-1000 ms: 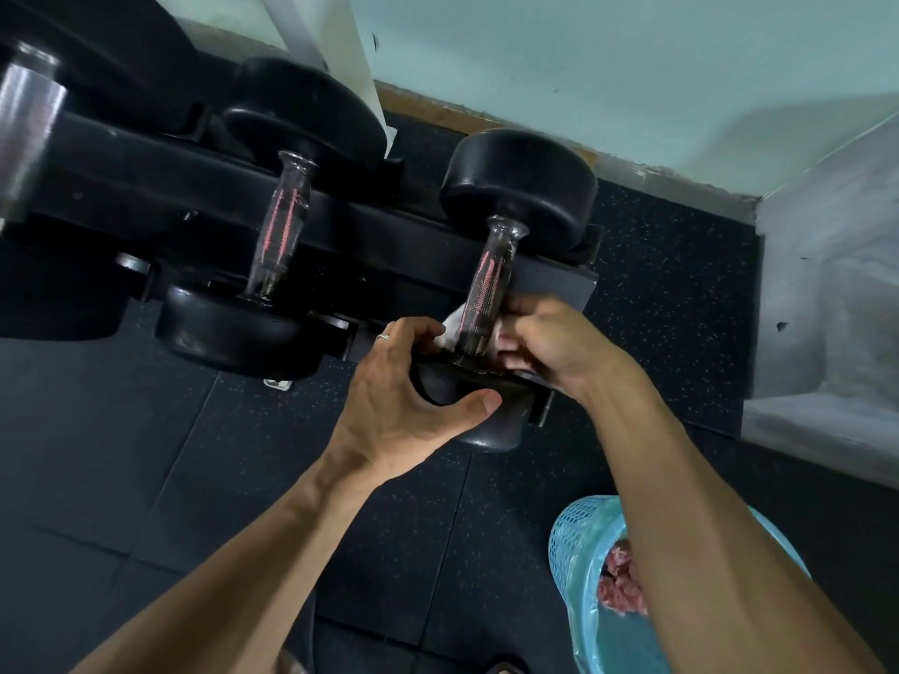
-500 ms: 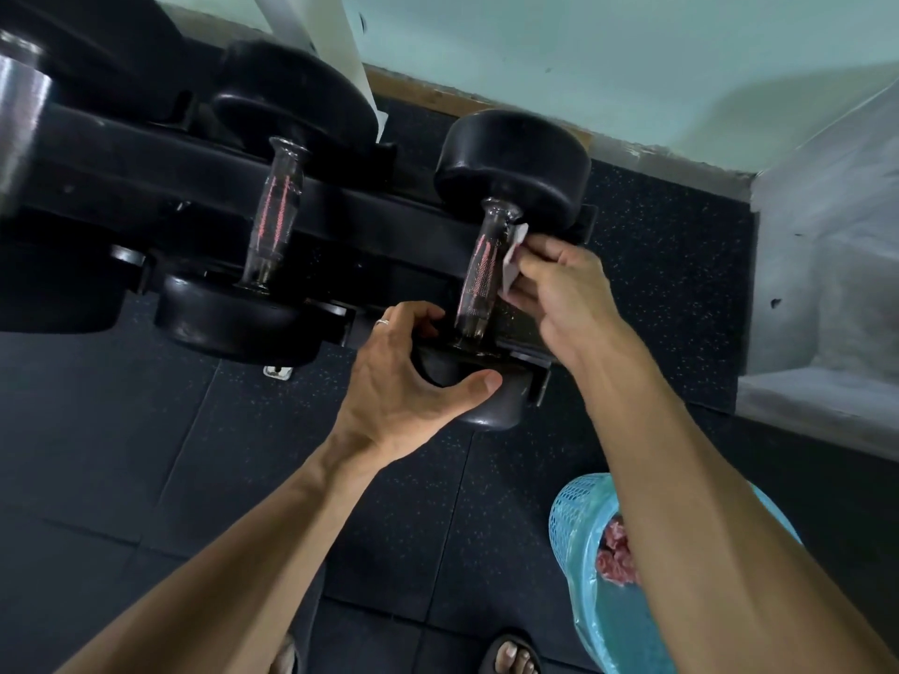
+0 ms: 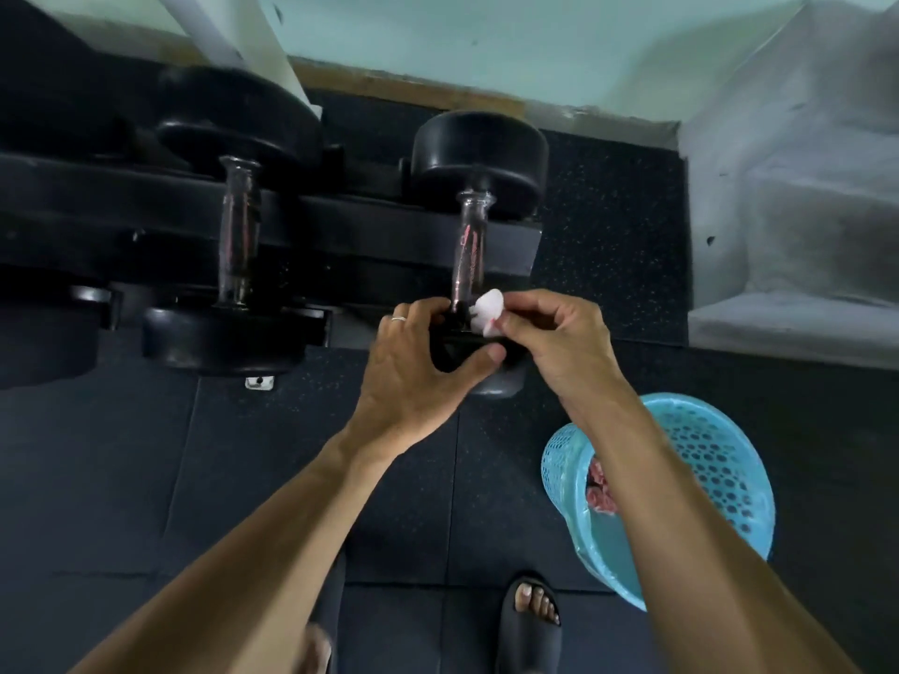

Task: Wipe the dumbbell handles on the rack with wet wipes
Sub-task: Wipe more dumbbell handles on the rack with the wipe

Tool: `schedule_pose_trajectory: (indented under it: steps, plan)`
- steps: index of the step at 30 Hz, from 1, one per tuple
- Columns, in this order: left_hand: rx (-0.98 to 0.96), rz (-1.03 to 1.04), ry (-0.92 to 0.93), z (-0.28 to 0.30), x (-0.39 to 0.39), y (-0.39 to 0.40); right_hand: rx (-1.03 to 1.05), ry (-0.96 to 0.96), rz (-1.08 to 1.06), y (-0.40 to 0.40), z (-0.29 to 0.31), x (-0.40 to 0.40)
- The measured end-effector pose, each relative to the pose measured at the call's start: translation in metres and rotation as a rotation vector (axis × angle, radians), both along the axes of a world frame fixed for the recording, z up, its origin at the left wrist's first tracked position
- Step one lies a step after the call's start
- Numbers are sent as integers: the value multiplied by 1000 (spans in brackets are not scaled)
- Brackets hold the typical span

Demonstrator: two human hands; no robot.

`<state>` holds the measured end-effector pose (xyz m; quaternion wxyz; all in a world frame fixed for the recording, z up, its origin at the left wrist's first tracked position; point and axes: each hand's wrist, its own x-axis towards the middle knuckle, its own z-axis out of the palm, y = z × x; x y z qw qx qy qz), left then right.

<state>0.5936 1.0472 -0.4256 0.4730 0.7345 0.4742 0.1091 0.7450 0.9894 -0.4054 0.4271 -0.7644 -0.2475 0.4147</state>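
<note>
While the left hand (image 3: 413,377) grips the dumbbell's near head (image 3: 496,381), the right hand (image 3: 559,342) pinches a wet wipe (image 3: 486,311) at the handle (image 3: 469,255), basket (image 3: 720,459) at four o'clock.

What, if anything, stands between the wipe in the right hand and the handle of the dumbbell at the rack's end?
Nothing visible: the right hand pinches the wet wipe right beside the handle's near end, no object between.

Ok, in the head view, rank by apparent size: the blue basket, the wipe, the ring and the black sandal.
1. Blue basket, though the right arm hides part of it.
2. Black sandal, cut off by the picture's edge and nearer the camera, so only roughly placed.
3. Wipe.
4. Ring.
</note>
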Motion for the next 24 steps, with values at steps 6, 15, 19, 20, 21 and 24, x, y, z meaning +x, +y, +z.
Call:
schedule_pose_trajectory:
  steps: [6,15,19,20,21,24]
  plan:
    - [-96,-34,-287,37,6,27,117,22,-53,-4,23,-11]
    - [-159,263,-159,16,3,79,128,-63,-305,5,10,-30]
    - [-193,400,-57,-3,19,107,27,-135,-347,-1,-15,-37]
    - [-256,409,-103,-5,28,111,18,-137,-363,-1,-20,-37]
    - [-345,417,-171,-7,35,113,14,-137,-375,-1,-22,-38]
    - [-629,412,-369,-10,48,113,19,-118,-402,-5,-27,-40]
